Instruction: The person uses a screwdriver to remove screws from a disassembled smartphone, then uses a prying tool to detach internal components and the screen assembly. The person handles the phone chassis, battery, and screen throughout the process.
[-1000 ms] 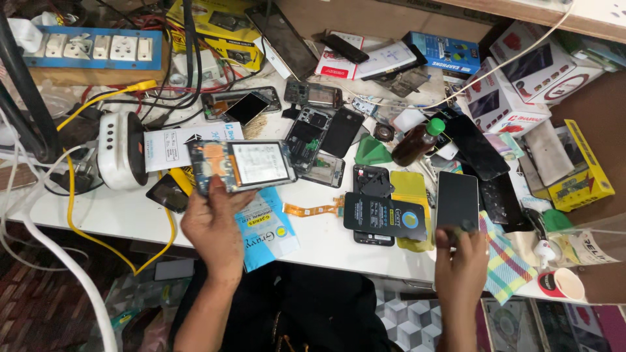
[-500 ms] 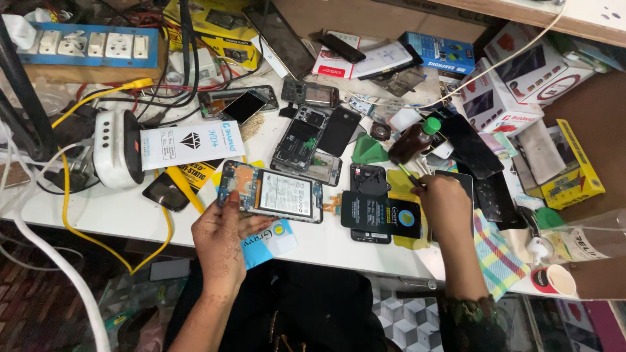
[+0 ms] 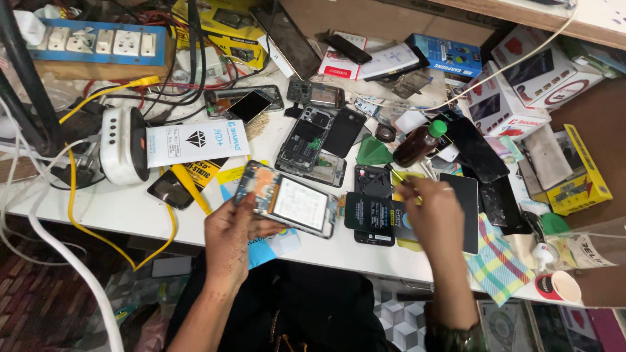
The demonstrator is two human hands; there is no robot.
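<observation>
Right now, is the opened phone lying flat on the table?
No: the left hand holds the opened phone raised above the table.

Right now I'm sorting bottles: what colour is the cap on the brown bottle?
Green; the cap tops the brown bottle, clearest in the head view.

**A crowded white bench over a patterned floor**

A white worktable [image 3: 117,212] runs across the middle of the frame, its near edge slanting down toward the lower right; a brown board [image 3: 391,19] backs it along the top, with a pale shelf edge [image 3: 587,16] at the upper right; a blue power strip [image 3: 91,42] sits on a wooden block at the upper left, beside a dark metal post [image 3: 26,85]; below the table, the floor shows reddish brick pattern [image 3: 39,306] at the lower left and grey cube-pattern tiles [image 3: 398,326] at the lower centre; light is even and bright, with soft shadows.
</observation>
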